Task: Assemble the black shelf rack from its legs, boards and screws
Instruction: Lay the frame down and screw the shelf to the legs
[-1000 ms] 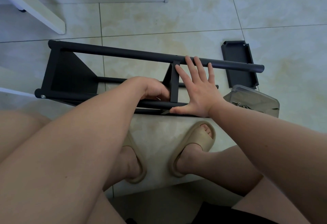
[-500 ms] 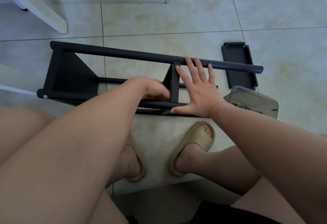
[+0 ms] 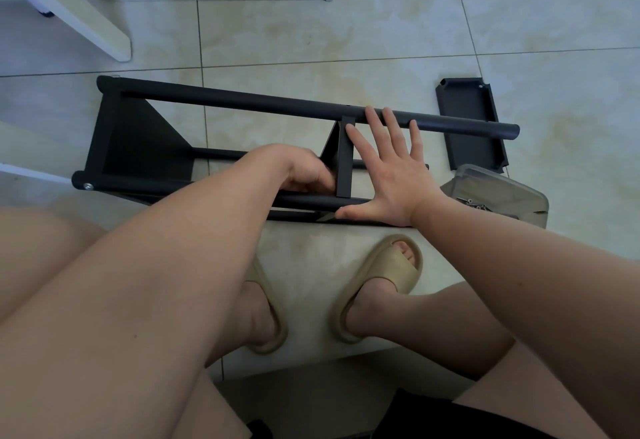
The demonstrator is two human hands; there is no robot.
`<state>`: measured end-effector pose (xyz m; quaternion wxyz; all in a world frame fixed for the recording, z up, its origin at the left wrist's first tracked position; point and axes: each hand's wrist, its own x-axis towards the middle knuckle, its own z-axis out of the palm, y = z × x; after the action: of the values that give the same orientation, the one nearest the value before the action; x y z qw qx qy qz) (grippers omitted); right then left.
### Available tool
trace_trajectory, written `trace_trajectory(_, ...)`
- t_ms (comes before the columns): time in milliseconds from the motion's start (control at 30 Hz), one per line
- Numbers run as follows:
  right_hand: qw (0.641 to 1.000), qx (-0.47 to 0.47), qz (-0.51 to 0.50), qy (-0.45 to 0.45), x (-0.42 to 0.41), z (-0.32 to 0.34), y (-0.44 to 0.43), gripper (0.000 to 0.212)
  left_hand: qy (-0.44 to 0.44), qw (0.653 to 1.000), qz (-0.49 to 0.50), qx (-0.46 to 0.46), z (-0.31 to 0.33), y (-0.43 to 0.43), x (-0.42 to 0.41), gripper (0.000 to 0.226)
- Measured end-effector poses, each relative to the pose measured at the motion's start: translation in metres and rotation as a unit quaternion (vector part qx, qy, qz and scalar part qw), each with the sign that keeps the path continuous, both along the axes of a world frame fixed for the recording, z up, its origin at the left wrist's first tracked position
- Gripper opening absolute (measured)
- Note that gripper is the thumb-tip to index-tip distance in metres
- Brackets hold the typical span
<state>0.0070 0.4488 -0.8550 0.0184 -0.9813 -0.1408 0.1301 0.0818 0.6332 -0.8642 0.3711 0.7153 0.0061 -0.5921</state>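
The black shelf rack lies on its side on shiny floor tiles. It has round smooth legs and flat boards. The left hand curls down beside the middle board. Its fingertips are hidden, so I cannot tell what it holds. The right hand lies flat on the legs, fingers spread wide. Further right sit a loose board and a see-through box of screws.

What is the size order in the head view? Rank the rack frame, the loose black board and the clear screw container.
1. rack frame: clearly the largest.
2. loose black board and clear screw container: they look about alike, and the container lies nearer the camera, so I leave these two unranked.
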Motion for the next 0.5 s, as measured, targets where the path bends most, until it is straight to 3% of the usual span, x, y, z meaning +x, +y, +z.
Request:
trace_trajectory(200, 1.0, 0.001, -0.001, -0.001, -0.0001, -0.0001, 0.0006, 0.132, -0.005, 1.0, 0.015, -0.015, -0.001, -0.0008, -0.0003, 0.018)
trace_trajectory(367, 1.0, -0.003, -0.001, 0.003, 0.0002, 0.0014, -0.0001, 0.131, 0.001, 1.0, -0.001, -0.001, -0.002, 0.0008, 0.0, 0.007)
trace_trajectory(500, 1.0, 0.001, -0.001, 0.004, -0.0006, 0.0016, 0.0006, 0.131, 0.019, 0.999, -0.038, 0.01, -0.0018, 0.0025, 0.0, 0.021)
